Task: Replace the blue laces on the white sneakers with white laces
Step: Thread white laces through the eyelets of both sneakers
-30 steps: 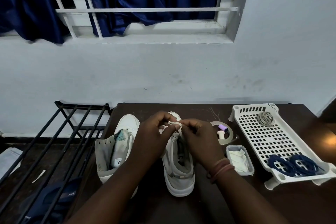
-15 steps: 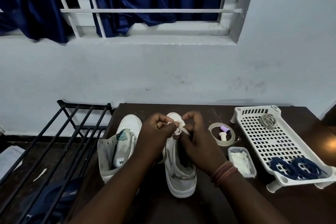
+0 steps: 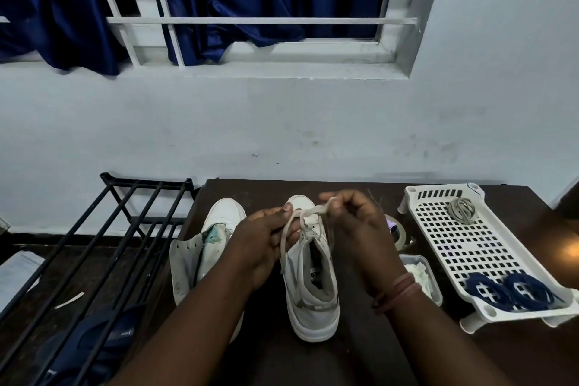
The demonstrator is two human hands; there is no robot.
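Dark wooden surface (image 3: 360, 360). Two white sneakers stand on it: one at the left edge (image 3: 206, 247), one at centre (image 3: 313, 285). White perforated tray (image 3: 470, 247) at right; small clear container (image 3: 421, 276) and tape roll (image 3: 399, 230) between.

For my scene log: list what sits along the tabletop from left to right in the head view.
Unlaced sneaker → sneaker being laced → small clear tub → white perforated tray holding blue laces.
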